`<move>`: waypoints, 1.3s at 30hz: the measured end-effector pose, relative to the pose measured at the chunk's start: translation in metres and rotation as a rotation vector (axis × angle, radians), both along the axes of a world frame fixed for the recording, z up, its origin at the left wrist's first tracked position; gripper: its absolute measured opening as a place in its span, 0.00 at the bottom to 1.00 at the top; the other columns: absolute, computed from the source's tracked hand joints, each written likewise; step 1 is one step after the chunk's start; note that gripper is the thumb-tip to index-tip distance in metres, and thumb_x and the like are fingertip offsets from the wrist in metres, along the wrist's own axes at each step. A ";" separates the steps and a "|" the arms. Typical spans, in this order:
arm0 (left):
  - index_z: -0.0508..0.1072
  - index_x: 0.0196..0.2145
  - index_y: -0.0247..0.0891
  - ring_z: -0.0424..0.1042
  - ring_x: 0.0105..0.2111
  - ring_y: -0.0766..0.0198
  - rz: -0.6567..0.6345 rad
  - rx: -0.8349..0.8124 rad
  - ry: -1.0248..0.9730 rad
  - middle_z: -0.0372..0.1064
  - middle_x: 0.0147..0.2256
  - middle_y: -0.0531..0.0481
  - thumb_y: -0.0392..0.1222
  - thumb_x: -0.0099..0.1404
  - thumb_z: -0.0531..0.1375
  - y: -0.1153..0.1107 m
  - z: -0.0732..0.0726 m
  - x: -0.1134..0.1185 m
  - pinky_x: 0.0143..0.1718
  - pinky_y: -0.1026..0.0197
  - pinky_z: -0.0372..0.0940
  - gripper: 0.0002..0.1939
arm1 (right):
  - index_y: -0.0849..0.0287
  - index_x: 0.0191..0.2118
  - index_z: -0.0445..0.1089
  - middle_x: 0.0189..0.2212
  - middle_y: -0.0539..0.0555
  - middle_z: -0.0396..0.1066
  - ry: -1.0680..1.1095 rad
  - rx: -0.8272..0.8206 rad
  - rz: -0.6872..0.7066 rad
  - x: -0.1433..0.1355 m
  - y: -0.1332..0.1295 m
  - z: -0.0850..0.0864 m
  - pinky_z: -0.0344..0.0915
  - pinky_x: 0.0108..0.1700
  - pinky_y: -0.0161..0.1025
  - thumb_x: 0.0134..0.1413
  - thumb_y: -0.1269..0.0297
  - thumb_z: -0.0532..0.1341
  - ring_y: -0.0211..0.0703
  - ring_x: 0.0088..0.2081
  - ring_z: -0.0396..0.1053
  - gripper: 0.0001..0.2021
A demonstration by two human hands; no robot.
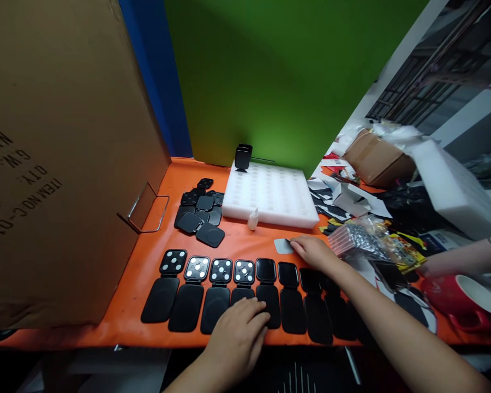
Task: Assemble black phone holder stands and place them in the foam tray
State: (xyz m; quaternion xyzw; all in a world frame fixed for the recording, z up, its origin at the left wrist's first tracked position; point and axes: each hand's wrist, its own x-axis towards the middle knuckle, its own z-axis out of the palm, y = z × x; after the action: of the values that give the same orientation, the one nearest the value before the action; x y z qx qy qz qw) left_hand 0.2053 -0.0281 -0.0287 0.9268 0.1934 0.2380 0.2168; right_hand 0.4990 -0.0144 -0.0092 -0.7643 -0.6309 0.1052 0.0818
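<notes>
Orange desk (pixel 145 262) holds at least eight open black cases (pixel 292 311), four white-dotted. Right fingers (pixel 298 243) pinch one grey square (pixel 283 248) just beyond; left fingers (pixel 253 310) curl loosely over the fourth case, grip unclear. One bottle (pixel 252 220), one foam tray (pixel 278 191) stand behind; right forearm (pixel 384 316) blocks the row's end.

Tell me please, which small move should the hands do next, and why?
Probably the right hand should bring the thin grey piece it touches to the fourth dotted square from the left: its white dots are exposed, the next square rightward looks smooth and dark, and the left hand is over the pad below.
</notes>
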 end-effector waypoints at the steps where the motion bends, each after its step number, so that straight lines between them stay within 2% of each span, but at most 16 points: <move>1: 0.69 0.43 0.42 0.68 0.45 0.57 0.020 0.018 0.004 0.70 0.45 0.50 0.35 0.60 0.52 0.002 0.000 -0.004 0.46 0.50 0.67 0.13 | 0.58 0.36 0.71 0.36 0.56 0.69 -0.010 0.025 -0.031 0.000 -0.001 0.003 0.57 0.42 0.37 0.59 0.60 0.47 0.44 0.39 0.65 0.17; 3: 0.69 0.43 0.41 0.68 0.46 0.55 0.057 0.048 0.025 0.70 0.45 0.49 0.35 0.60 0.53 0.005 -0.002 -0.009 0.45 0.49 0.67 0.14 | 0.59 0.34 0.70 0.35 0.57 0.69 0.017 0.082 -0.109 -0.005 -0.003 0.009 0.57 0.41 0.38 0.59 0.59 0.46 0.45 0.39 0.65 0.17; 5: 0.69 0.43 0.41 0.67 0.47 0.54 0.090 0.064 0.056 0.70 0.45 0.50 0.36 0.59 0.53 0.007 -0.005 -0.011 0.46 0.48 0.67 0.14 | 0.59 0.32 0.69 0.31 0.54 0.69 0.144 0.105 -0.134 -0.018 -0.004 0.013 0.58 0.37 0.37 0.58 0.57 0.48 0.43 0.35 0.65 0.16; 9: 0.69 0.43 0.41 0.66 0.48 0.54 0.122 0.080 0.091 0.69 0.46 0.50 0.36 0.60 0.53 0.010 -0.011 -0.010 0.47 0.49 0.66 0.14 | 0.58 0.27 0.66 0.25 0.49 0.67 0.419 0.052 -0.007 -0.063 0.004 0.014 0.57 0.31 0.34 0.56 0.55 0.50 0.39 0.29 0.64 0.14; 12: 0.69 0.44 0.41 0.65 0.49 0.55 0.119 0.084 0.092 0.68 0.47 0.50 0.36 0.60 0.52 0.010 -0.015 -0.010 0.48 0.50 0.65 0.14 | 0.58 0.27 0.65 0.26 0.49 0.67 0.502 -0.007 0.095 -0.092 0.015 0.007 0.57 0.31 0.34 0.56 0.57 0.51 0.38 0.29 0.64 0.13; 15: 0.70 0.44 0.41 0.65 0.49 0.55 0.114 0.084 0.101 0.68 0.47 0.50 0.36 0.61 0.52 0.009 -0.016 -0.011 0.49 0.51 0.64 0.14 | 0.58 0.27 0.65 0.25 0.49 0.67 0.518 -0.059 0.144 -0.107 0.023 -0.003 0.56 0.30 0.33 0.57 0.58 0.51 0.37 0.28 0.63 0.13; 21: 0.69 0.45 0.41 0.63 0.50 0.55 0.112 0.064 0.134 0.67 0.48 0.51 0.38 0.61 0.52 0.009 -0.019 -0.012 0.50 0.51 0.64 0.14 | 0.58 0.27 0.66 0.26 0.50 0.68 0.428 -0.076 0.205 -0.110 0.029 -0.015 0.56 0.30 0.33 0.58 0.57 0.50 0.37 0.27 0.63 0.15; 32: 0.68 0.45 0.41 0.63 0.51 0.55 0.098 0.051 0.133 0.67 0.48 0.51 0.39 0.62 0.51 0.010 -0.020 -0.012 0.51 0.51 0.63 0.14 | 0.58 0.28 0.66 0.25 0.50 0.68 0.341 -0.076 0.224 -0.112 0.033 -0.014 0.56 0.30 0.33 0.59 0.57 0.49 0.37 0.27 0.63 0.15; 39: 0.69 0.44 0.41 0.63 0.50 0.55 0.107 0.062 0.131 0.67 0.47 0.51 0.38 0.61 0.52 0.011 -0.018 -0.011 0.50 0.52 0.64 0.14 | 0.57 0.34 0.68 0.30 0.52 0.68 0.198 0.018 0.254 -0.115 0.025 -0.015 0.59 0.34 0.34 0.58 0.58 0.51 0.39 0.32 0.65 0.12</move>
State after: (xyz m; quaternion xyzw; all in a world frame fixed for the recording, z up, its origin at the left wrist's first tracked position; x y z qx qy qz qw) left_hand 0.1940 -0.0174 -0.0463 0.9350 0.2489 0.1938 0.1619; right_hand 0.3843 0.0107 -0.0245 -0.6635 -0.7123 0.1839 0.1366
